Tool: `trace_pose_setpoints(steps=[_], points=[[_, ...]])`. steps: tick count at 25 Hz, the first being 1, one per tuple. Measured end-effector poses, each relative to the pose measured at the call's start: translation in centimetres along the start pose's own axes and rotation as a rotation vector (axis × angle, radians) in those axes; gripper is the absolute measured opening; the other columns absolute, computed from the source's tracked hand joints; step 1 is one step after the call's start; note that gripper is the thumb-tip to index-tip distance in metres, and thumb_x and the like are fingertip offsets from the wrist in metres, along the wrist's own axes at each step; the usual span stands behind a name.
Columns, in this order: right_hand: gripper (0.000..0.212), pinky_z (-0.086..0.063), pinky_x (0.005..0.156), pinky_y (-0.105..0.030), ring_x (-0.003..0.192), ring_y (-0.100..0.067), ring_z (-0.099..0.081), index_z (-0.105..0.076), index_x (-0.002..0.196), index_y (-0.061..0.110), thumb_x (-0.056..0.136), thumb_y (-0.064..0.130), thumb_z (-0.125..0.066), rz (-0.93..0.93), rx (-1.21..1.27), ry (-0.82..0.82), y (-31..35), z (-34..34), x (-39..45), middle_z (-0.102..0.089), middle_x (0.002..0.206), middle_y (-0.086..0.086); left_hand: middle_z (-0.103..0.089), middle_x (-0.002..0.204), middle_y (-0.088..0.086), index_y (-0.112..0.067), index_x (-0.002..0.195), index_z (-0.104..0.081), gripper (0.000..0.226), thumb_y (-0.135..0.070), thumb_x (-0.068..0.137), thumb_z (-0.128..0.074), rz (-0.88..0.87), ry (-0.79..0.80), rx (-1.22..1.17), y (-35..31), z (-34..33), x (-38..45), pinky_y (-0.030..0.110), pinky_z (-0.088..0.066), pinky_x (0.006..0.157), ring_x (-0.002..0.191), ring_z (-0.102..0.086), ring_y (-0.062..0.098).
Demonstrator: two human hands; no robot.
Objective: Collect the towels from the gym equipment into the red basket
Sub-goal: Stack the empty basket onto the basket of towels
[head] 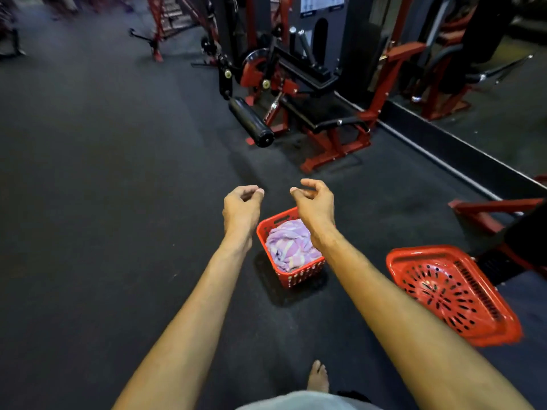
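Note:
A red plastic basket stands on the dark floor in front of me, with a crumpled lilac striped towel inside it. Both my arms reach forward over it. My left hand hovers just left of the basket, fingers loosely curled, holding nothing. My right hand hangs above the basket's far corner, fingers also loosely curled and empty. No towel shows on the machines in view.
A second red basket sits tilted at the right on a black machine part. A red and black leg machine with a padded roller stands ahead. A mirror wall runs along the right. My bare foot is below.

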State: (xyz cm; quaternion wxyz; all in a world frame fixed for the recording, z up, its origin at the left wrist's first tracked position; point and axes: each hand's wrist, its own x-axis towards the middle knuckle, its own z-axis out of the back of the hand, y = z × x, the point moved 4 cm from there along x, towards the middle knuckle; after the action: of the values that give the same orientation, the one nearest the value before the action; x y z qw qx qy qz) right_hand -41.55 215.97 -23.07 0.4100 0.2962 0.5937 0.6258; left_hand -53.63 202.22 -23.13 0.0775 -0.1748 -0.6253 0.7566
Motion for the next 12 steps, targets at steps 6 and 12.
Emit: trace_pose_setpoints(steps=[6, 12], points=[[0.031, -0.058, 0.099, -0.045, 0.100, -0.012, -0.072, -0.067, 0.121, 0.031, 0.092, 0.033, -0.078, 0.024, 0.001, -0.142, 1.6, 4.5, -8.9, -0.074, 0.095, 0.013, -0.078, 0.095, -0.015, -0.035, 0.095, -0.078, 0.018, -0.046, 0.082, -0.073, -0.068, 0.157, -0.012, -1.6, 0.6, -8.8, 0.047, -0.060, 0.098, 0.101, -0.074, 0.012], [0.032, -0.057, 0.101, -0.041, 0.096, -0.005, -0.071, -0.067, 0.124, 0.029, 0.094, 0.031, -0.078, -0.014, -0.017, -0.256, 1.1, 11.3, -16.6, -0.073, 0.095, 0.015, -0.079, 0.096, -0.009, -0.026, 0.099, -0.079, 0.011, -0.031, 0.091, -0.075, -0.107, 0.303, -0.046, -0.9, -2.0, -17.1, 0.046, -0.061, 0.095, 0.098, -0.075, 0.014]])
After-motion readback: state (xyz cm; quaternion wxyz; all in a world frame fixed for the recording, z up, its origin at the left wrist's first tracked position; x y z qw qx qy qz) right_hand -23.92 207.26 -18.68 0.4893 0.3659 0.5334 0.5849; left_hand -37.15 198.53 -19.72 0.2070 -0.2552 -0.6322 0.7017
